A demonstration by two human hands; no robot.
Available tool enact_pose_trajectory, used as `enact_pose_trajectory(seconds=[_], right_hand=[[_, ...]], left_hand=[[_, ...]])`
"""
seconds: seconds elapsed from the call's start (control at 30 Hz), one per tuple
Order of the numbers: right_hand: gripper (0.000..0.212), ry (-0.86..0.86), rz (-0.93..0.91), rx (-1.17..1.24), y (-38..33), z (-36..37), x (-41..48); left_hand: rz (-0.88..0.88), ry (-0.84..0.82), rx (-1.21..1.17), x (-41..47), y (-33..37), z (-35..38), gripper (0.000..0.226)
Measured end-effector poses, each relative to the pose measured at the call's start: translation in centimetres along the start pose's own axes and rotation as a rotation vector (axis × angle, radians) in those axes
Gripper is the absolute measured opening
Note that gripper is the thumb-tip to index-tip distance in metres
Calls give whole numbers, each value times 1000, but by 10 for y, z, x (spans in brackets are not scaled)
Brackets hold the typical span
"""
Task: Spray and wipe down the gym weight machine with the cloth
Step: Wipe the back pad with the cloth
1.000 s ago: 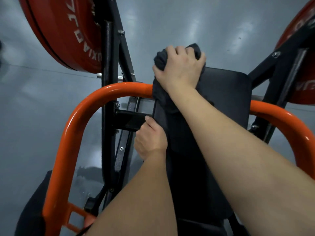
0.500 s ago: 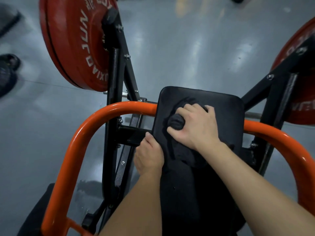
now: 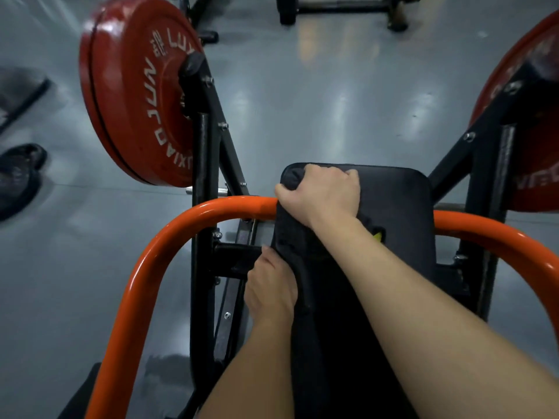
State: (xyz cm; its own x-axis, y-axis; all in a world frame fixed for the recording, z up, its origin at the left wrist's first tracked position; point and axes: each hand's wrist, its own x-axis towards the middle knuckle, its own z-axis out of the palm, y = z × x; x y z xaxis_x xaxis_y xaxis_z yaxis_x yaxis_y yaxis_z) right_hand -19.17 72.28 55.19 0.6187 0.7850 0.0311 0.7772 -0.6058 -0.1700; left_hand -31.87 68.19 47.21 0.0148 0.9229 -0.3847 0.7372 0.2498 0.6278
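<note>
While both bare forearms reach in from the bottom edge, the left hand [image 3: 270,287] sits nearest, with its thumb laid along the left edge of the pad [image 3: 396,204] and its fingers curled behind that edge, gripping it. A little farther up, the right hand [image 3: 322,193] closes in a fist on the dark cloth [image 3: 289,178], pressing it onto the pad's upper left corner. The cloth bunches out past the thumb, and how far it hangs down the pad cannot be told, since both are nearly black. An orange bar [image 3: 169,237] curves around the pad from both sides and passes behind it, just beside the right hand. Behind the bar rises the black frame [image 3: 203,164], carrying a red weight plate [image 3: 133,95] with white lettering on the left and a second red plate [image 3: 535,164] on the right. Beyond lies the glossy grey floor [image 3: 317,95], with dark plates [image 3: 18,176] lying at far left and another machine's base [image 3: 341,9] at the top.
</note>
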Motion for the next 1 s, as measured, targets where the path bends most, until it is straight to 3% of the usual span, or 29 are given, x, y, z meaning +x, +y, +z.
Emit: enact_pose_trajectory(seconds=[0.2,0.33,0.47,0.53,0.6,0.63,0.7,0.77,0.8,0.9,1.0], right_hand=[[50,-117,26,44,5,-9,-17],[51,-130,83,93,15,1,-62],[44,-96,133,231,22,7,-100],[55,-58,72,233,26,21,-121],[80,-64,29,211,32,34,-138],[93,-85,32,218,35,37,-143],[116,-165,41,226,42,34,-143],[132,-256,37,207,45,28,-139],[136,-288,31,206,46,26,-138],[127,-279,14,201,47,26,-147],[100,-187,21,204,47,34,-175]], left_hand=[[51,-34,60,-4,1,-9,66],[285,-267,311,-8,-10,-33,57],[340,-405,412,-14,-44,-51,59],[330,-446,388,-19,-55,-56,67],[360,-449,432,-20,-53,-62,69],[383,-453,438,-19,-51,-66,74],[451,-548,496,-19,-44,-69,111],[478,-674,739,-26,-41,-72,155],[482,-691,876,-31,-44,-72,166],[426,-670,865,-35,-56,-64,175],[205,-767,782,-29,-62,-58,166]])
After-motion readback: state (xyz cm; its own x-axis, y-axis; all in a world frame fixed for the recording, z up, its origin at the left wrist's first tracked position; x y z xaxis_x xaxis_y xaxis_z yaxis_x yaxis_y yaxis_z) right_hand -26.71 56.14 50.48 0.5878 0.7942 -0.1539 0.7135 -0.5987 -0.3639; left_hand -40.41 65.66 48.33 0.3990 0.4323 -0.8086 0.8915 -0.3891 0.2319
